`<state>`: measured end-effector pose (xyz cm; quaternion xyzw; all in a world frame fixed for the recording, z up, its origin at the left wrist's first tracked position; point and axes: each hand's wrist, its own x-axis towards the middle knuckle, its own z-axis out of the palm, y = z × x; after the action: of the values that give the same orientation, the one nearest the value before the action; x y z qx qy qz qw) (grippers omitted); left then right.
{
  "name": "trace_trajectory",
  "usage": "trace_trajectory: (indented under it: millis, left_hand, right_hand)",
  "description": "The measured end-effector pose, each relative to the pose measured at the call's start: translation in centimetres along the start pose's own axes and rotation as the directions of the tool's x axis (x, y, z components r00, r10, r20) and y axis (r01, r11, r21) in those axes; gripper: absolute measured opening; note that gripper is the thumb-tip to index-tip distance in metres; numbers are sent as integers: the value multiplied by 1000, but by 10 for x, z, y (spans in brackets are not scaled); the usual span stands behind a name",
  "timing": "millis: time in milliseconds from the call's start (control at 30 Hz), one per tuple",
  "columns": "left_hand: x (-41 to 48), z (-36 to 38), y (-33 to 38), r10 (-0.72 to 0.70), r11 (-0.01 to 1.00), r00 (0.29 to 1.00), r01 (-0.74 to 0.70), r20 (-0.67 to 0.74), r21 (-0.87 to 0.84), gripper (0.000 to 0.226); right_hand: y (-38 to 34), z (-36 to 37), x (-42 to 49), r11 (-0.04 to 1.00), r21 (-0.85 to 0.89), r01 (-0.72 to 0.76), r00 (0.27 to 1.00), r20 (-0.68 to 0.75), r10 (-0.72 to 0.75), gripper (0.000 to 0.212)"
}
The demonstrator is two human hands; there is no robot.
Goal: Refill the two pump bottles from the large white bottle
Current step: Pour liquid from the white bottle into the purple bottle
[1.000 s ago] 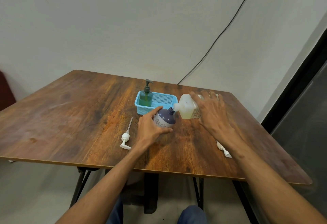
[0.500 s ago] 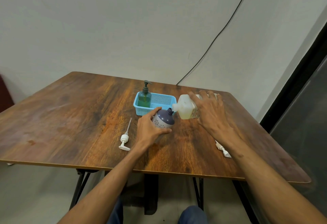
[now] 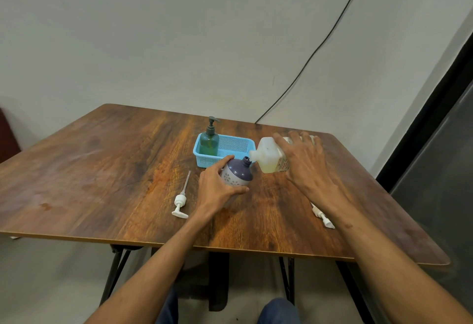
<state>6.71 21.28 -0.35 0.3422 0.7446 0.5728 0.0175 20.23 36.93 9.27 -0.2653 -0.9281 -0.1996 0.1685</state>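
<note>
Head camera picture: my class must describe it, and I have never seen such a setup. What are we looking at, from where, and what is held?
No machine here: a person wears one camera on the head, looking down at their own arms. The left hand holds a purple bottle, its pump off. The right hand tips a white bottle, spout at the purple bottle's open neck. Behind, a green pump bottle stands in a blue basket. Two loose pumps lie on the wooden table: one left of the hands, one partly under the right forearm.
</note>
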Motion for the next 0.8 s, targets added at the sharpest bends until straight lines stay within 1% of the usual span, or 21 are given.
trace_trajectory:
  millis: [800]
  left_hand:
    - [0,1,-5,14,1000,1000,-14,-7,-3,99]
  right_hand:
    - [-1,-2,-1,1000,2,8,1000,8,-8,95]
